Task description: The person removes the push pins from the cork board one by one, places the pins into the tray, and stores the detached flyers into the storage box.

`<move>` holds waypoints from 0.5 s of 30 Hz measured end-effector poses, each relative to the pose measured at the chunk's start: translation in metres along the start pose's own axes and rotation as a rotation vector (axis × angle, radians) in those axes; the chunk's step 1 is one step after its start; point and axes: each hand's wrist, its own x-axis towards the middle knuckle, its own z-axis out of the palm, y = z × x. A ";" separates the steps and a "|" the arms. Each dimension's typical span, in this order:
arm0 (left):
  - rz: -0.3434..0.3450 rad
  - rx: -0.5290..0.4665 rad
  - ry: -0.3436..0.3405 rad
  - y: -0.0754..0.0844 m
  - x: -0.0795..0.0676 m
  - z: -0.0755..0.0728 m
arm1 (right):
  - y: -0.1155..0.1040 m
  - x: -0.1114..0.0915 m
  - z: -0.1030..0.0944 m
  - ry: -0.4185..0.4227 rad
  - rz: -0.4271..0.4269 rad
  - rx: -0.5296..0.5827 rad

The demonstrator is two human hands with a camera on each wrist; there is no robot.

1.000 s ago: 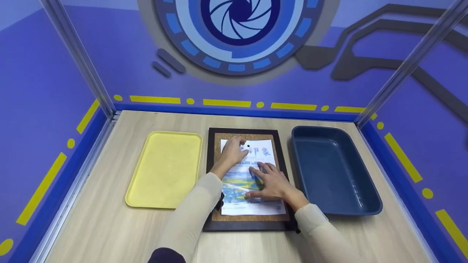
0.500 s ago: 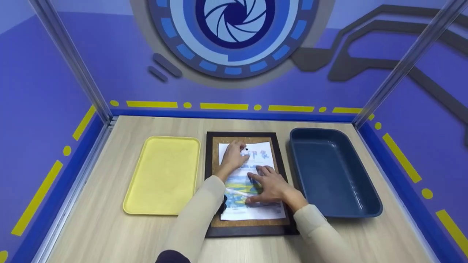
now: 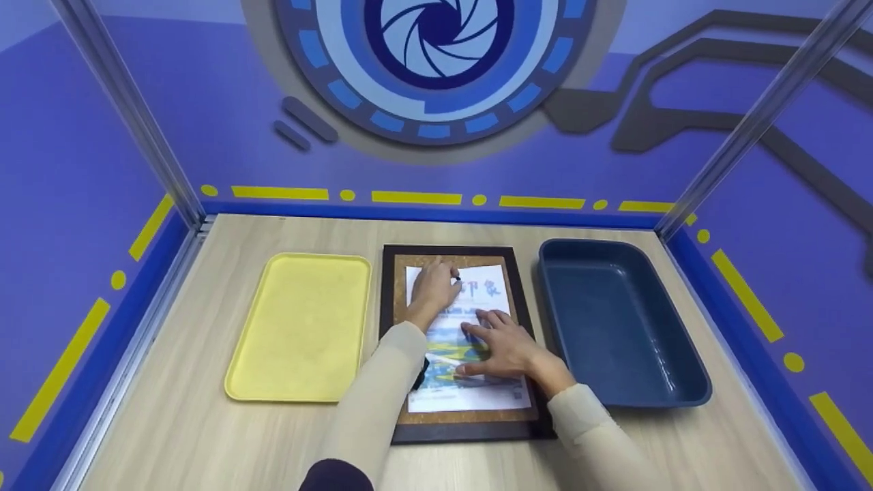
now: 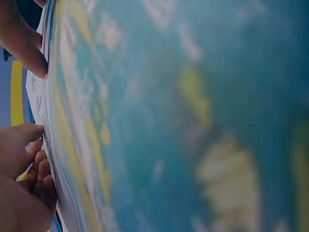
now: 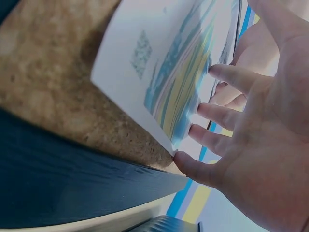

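A white sheet of paper with a blue and yellow landscape print (image 3: 470, 395) lies on a corkboard with a dark frame (image 3: 470, 432). My left hand (image 3: 435, 290) is at the top of the sheet, thumb and forefinger pinching a small black push pin (image 3: 457, 279) against it. In the left wrist view the other fingers of the left hand (image 4: 24, 179) are curled in. Lower on the sheet, my right hand (image 3: 505, 346) presses the print with spread fingers. Seen from the right wrist, the fingertips of the right hand (image 5: 260, 125) rest along the paper's edge, whose corner lifts slightly off the cork.
A shallow yellow tray (image 3: 303, 327) lies left of the board, partly behind the left sleeve. To the right stands a deep dark blue tub (image 3: 617, 327). Purple walls (image 3: 436, 164) with metal corner posts enclose the wooden table (image 3: 184, 409).
The left hand has turned slightly and closed in over the push pin, covering more of it. The right hand stays in place on the sheet. The head view has shifted a little.
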 end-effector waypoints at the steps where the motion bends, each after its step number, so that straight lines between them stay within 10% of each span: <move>1: -0.002 0.004 0.011 0.000 0.001 0.001 | 0.000 0.000 0.000 -0.002 0.004 0.000; 15: -0.045 0.090 0.049 0.004 0.006 0.007 | -0.001 0.000 0.000 -0.022 0.020 0.003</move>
